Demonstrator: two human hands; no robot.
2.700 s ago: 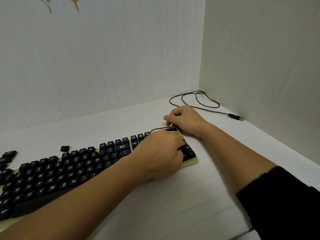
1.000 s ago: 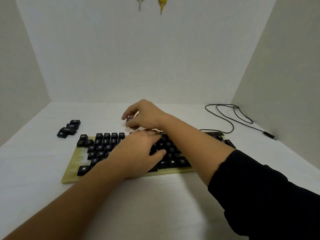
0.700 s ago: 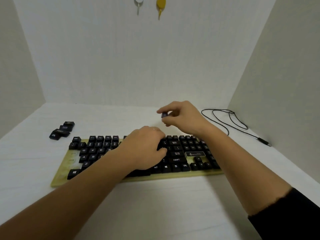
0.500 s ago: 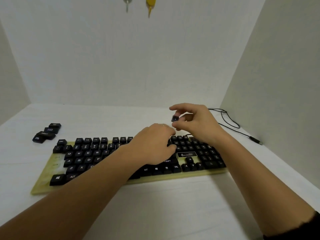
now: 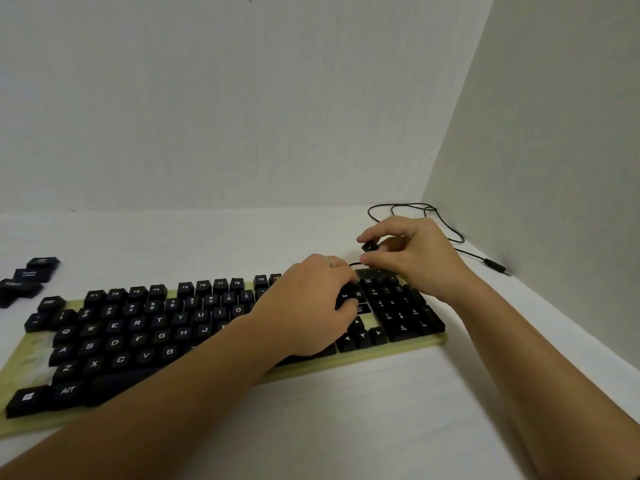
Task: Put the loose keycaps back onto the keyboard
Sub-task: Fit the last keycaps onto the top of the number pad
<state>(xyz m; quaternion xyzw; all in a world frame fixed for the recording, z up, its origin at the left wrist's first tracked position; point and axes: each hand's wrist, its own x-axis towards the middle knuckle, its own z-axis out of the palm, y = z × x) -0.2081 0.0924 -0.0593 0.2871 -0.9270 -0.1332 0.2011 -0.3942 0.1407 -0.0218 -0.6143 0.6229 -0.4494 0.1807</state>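
Observation:
A black keyboard on a yellowish base (image 5: 408, 346) lies across the white table, with bare base showing along its left edge. My right hand (image 5: 414, 252) pinches a small black keycap (image 5: 369, 246) between thumb and index finger, just above the keyboard's top right corner by the number pad. My left hand (image 5: 308, 303) rests on the keys left of the number pad, fingers curled down onto them. Several loose black keycaps (image 5: 29, 277) lie on the table beyond the keyboard's far left corner.
The keyboard's black cable (image 5: 446, 225) loops behind my right hand and ends in a plug (image 5: 497, 266) near the right wall. White walls close the table at the back and right.
My right hand has carried the keycap rightward from the middle of the keyboard to above its top right corner. My left hand stays on the keys. The view has swung right.

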